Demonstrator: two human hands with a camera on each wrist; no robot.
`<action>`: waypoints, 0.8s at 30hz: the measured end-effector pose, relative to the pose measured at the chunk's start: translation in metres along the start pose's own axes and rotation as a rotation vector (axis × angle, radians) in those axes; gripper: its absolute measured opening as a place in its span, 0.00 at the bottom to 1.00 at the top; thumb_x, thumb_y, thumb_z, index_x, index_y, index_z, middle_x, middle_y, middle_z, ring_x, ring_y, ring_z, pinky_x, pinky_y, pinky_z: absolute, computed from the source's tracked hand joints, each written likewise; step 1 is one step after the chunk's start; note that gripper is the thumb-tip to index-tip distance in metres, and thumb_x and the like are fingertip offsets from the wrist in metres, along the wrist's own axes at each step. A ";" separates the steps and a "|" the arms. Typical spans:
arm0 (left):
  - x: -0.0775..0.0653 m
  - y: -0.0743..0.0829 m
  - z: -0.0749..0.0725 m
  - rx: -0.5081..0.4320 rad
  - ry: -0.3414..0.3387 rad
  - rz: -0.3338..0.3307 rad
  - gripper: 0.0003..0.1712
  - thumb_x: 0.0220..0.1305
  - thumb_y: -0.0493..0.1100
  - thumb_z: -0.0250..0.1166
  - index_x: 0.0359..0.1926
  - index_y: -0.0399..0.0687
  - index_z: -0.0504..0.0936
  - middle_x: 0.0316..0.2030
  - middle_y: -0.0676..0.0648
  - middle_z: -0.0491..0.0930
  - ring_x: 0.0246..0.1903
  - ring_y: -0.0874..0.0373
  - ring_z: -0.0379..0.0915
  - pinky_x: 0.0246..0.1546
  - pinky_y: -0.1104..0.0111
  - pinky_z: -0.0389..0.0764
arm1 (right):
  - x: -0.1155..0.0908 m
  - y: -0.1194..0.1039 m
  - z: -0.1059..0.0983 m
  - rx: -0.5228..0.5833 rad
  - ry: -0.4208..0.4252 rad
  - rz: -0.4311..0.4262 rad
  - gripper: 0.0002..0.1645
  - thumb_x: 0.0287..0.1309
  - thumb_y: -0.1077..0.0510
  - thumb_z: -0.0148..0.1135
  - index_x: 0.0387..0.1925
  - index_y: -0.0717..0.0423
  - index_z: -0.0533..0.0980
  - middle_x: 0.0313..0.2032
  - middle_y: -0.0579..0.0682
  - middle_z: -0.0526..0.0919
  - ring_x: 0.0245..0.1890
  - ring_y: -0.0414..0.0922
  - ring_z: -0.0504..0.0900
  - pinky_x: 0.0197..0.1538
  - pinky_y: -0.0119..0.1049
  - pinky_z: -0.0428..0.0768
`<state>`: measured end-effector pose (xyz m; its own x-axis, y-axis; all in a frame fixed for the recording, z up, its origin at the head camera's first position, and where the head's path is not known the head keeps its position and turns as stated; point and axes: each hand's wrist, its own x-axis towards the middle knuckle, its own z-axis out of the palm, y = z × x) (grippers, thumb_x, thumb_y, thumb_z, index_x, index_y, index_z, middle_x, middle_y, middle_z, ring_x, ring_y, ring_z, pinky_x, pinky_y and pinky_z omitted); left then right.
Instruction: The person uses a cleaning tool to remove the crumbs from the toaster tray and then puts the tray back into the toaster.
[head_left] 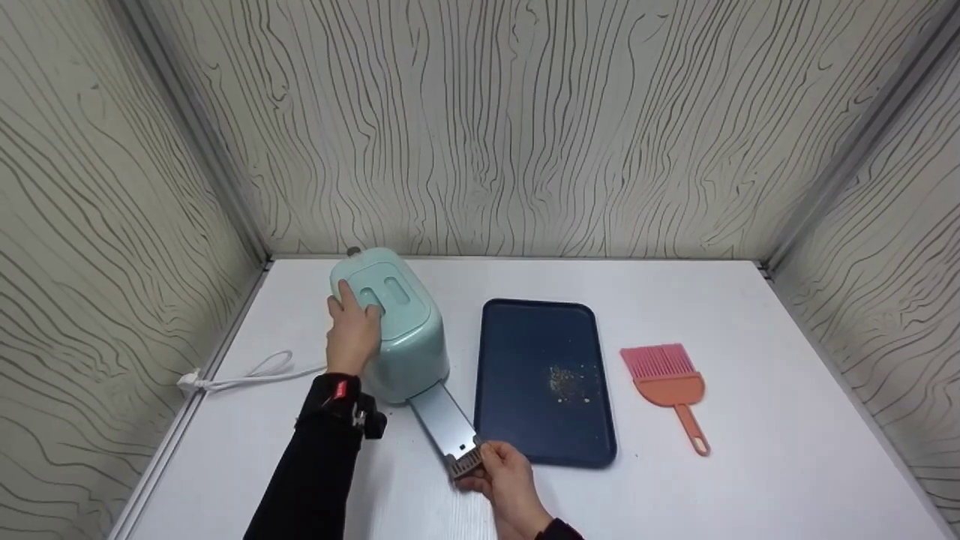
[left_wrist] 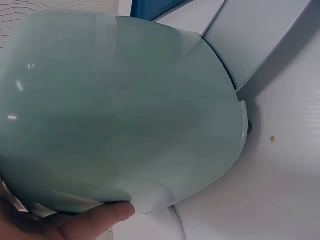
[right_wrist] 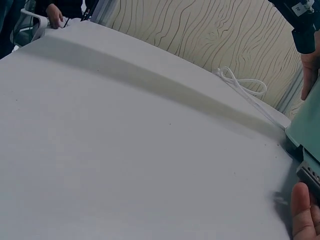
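A mint-green toaster [head_left: 412,360] stands on the left part of the white table, its top with two slots facing up. My left hand [head_left: 352,334] grips its top left edge; in the left wrist view the thumb [left_wrist: 107,217] lies along the shell. Out of the toaster's near end sticks a long metal crumb tray [head_left: 444,420], partly inside. My right hand [head_left: 511,480] pinches the grey slotted end of that crumb tray between thumb and fingers. Only some right fingers [right_wrist: 301,210] show in the right wrist view.
Right of the toaster lies a dark blue tray [head_left: 517,375] with brown crumbs [head_left: 564,382] on it. Farther right is an orange brush [head_left: 671,390] with pink bristles. A white power cord [head_left: 255,379] runs left from the toaster. Patterned walls [head_left: 510,135] enclose the table's back and sides.
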<state>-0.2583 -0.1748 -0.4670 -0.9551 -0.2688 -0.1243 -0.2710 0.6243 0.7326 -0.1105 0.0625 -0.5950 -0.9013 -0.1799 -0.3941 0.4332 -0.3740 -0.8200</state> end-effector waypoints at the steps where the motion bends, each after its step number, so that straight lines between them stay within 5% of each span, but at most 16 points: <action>1: 0.000 0.000 0.000 0.006 -0.003 0.001 0.44 0.74 0.49 0.39 0.80 0.42 0.28 0.78 0.27 0.31 0.66 0.20 0.58 0.64 0.38 0.67 | 0.001 0.001 0.002 0.002 0.005 0.001 0.15 0.81 0.61 0.41 0.54 0.71 0.67 0.43 0.59 0.84 0.38 0.45 0.86 0.43 0.38 0.85; 14: 0.000 0.000 0.004 0.003 -0.012 -0.005 0.43 0.75 0.50 0.39 0.81 0.44 0.29 0.79 0.29 0.31 0.66 0.21 0.59 0.63 0.38 0.68 | 0.012 0.004 0.015 -0.015 0.075 -0.019 0.20 0.80 0.60 0.46 0.58 0.75 0.67 0.40 0.57 0.84 0.34 0.43 0.86 0.41 0.38 0.86; 24: 0.001 -0.001 0.002 0.018 0.020 0.012 0.43 0.75 0.51 0.38 0.81 0.44 0.30 0.79 0.28 0.34 0.62 0.21 0.64 0.57 0.38 0.73 | 0.015 0.003 0.025 -0.021 0.037 0.040 0.20 0.76 0.64 0.48 0.60 0.77 0.66 0.41 0.59 0.86 0.35 0.42 0.87 0.43 0.37 0.86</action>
<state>-0.2588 -0.1743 -0.4694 -0.9558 -0.2758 -0.1015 -0.2615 0.6405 0.7220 -0.1225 0.0357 -0.5925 -0.8829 -0.1601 -0.4414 0.4689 -0.3480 -0.8118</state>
